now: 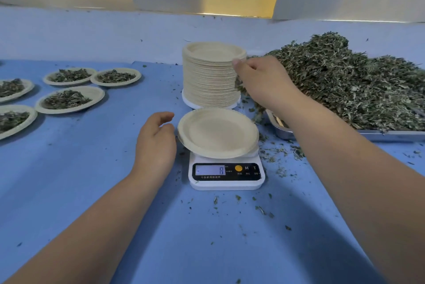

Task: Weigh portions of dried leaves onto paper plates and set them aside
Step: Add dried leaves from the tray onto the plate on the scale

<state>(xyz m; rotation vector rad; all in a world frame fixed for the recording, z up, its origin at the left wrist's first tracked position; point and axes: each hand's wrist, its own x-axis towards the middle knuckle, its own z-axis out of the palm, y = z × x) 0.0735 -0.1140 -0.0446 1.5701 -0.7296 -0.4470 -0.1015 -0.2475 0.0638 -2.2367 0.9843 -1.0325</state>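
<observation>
Filled plates: At your far left, five round beige paper plates of dried leaves (69, 99) lie close together on the blue-covered bench (92, 168), well apart from the scale.
Left hand: Your left hand (156, 143) hovers just beside the left rim of the plate on the scale. Its fingers (166, 116) are loosely curved and slightly spread, gripping nothing. You cannot tell whether the thumb touches the rim.
Plate being weighed: One empty round beige paper plate (218, 133) sits on the small white digital kitchen scale (226, 183), overhanging its platform to the left. The display shows a digit that looks like 8.
Plate stack: A tall stack of beige paper plates (210, 76) stands upright just behind the scale.
Right hand: Your right hand (264, 83) reaches to the stack's right side, with the thumb tip against the upper plate edges. The other fingers are curled out of sight, so what they pinch cannot be told.
Leaf supply: A large heap of grey-green dried leaves (345, 81) fills a shallow steel tray (284, 133) on your right.
Spill: Loose leaf crumbs (262, 210) dot the bench around the scale.
</observation>
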